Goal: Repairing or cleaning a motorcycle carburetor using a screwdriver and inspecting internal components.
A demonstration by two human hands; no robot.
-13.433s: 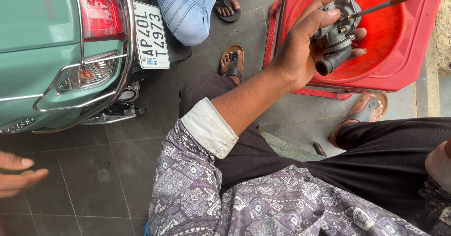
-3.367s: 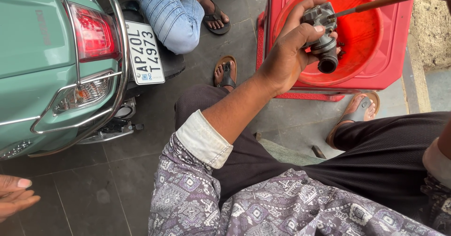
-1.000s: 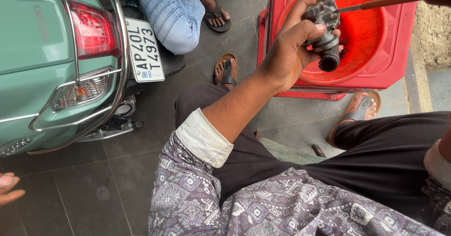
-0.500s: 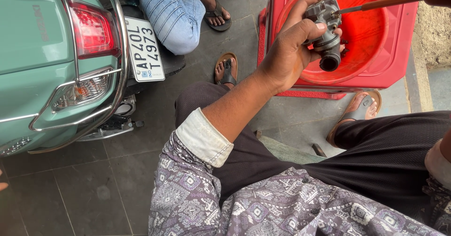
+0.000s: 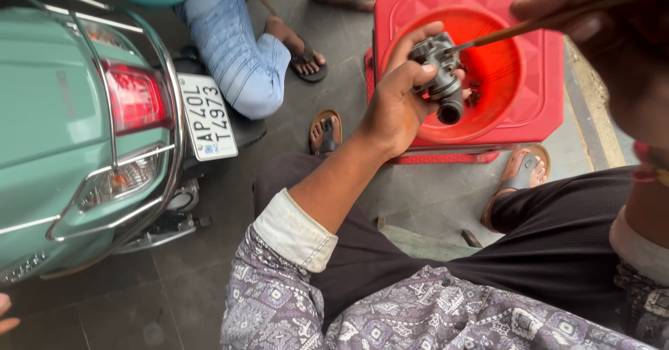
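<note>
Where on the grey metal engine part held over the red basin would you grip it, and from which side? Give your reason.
Grip the grey metal part around its blocky upper body, from the side facing the wearer, as the left hand does. That probably leaves the round open port at the bottom and the brush side clear.

Bare floor [image 5: 279, 176] lies open between the green scooter [image 5: 63, 134] and the red stool [image 5: 529, 36]; a seated person's leg [image 5: 237, 57] (sandalled) blocks the far end; the orange basin [image 5: 488, 78] fills the stool's top.
</note>
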